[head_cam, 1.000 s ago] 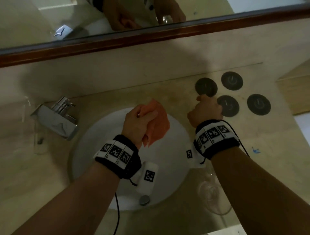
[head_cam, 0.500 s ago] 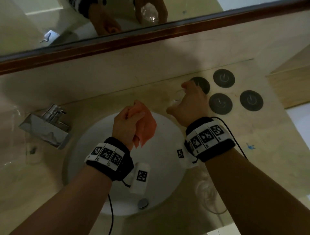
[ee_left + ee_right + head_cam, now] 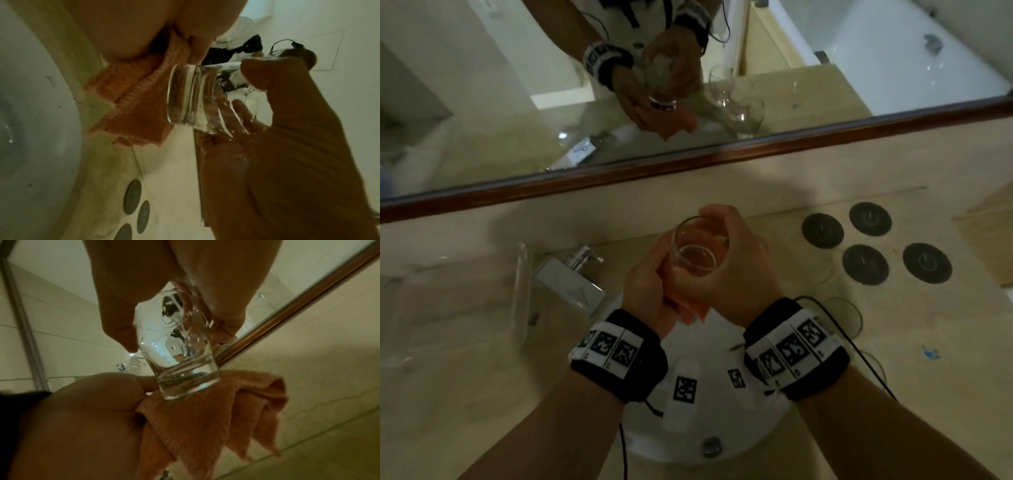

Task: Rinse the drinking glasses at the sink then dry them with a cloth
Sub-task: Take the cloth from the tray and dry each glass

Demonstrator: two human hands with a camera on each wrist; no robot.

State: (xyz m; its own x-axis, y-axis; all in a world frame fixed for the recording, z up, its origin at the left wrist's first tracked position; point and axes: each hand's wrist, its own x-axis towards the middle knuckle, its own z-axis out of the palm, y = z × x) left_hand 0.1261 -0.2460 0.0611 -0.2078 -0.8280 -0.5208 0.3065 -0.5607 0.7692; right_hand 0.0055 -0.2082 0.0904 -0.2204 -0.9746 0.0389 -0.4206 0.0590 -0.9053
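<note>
Above sink (image 3: 698,442): tumbler (image 3: 697,251) against cloth (image 3: 690,308)

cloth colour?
Orange-pink, ribbed weave. The cloth shows best in the right wrist view, bunched in the left hand under the glass.

Clear tumbler (image 3: 697,251), seemingly wet, tilted against bunched orange cloth (image 3: 216,415) above sink (image 3: 722,442)

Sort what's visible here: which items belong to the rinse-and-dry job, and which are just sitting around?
In use:
- tumbler, gripped by the right hand
- orange cloth, held by the left hand against the tumbler's base
- sink basin
- faucet

Lying about:
- four dark coasters
- stemmed glasses on the counter, probably awaiting their turn
- mirror
</note>
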